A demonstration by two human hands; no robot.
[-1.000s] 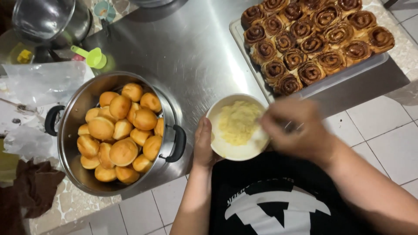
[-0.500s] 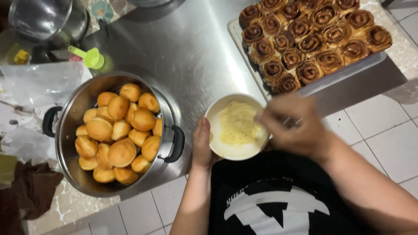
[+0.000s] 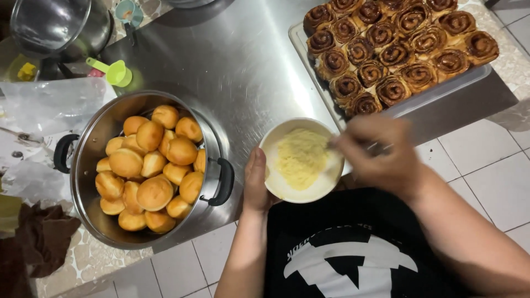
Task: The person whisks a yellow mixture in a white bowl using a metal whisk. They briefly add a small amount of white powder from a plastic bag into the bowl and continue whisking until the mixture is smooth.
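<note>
One head camera looks steeply down, close over the steel counter (image 3: 232,72).

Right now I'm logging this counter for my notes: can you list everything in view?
Bowl: one, white, holding pale yellow crumbly mix, at the counter's near edge.
Pot: one, steel with black handles, left, full of golden buns.
Tray: one, pale, top right, filled with brown cinnamon rolls.
Scoop: one, green, behind the pot.
Mixing bowl: one, steel, top left.
Cloth: one, brown, bottom left.
Left hand: steadies the bowl.
Right hand: blurred, over the bowl's rim.
</note>
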